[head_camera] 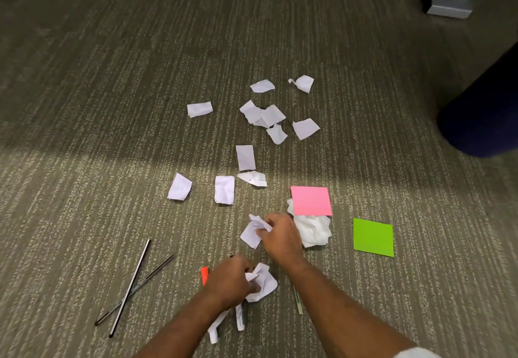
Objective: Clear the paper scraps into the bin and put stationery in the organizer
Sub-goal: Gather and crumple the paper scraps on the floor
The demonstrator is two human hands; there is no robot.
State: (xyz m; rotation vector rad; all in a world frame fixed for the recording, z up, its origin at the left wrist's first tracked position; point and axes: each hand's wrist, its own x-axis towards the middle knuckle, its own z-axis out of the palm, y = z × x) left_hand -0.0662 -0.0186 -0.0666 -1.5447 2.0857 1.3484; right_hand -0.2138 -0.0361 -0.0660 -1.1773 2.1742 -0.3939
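Observation:
Several white paper scraps (263,116) lie scattered across the carpet ahead of me. My left hand (229,279) is closed around a bunch of crumpled scraps (263,282) low in the middle. My right hand (280,234) pinches another scrap (252,233) just above it. A crumpled white wad (315,230) sits right of my right hand, partly under a pink sticky pad (311,200). A green sticky pad (373,237) lies further right. Two crossed dark pens (131,287) rest at the lower left. A white marker (240,318) and an orange marker (204,275) are partly hidden by my left arm.
A thin pale pen (298,301) lies under my right forearm. A dark blue rounded object (485,105) stands at the right edge. Grey furniture bases (448,10) sit at the top right. Neither the bin nor the organizer is identifiable.

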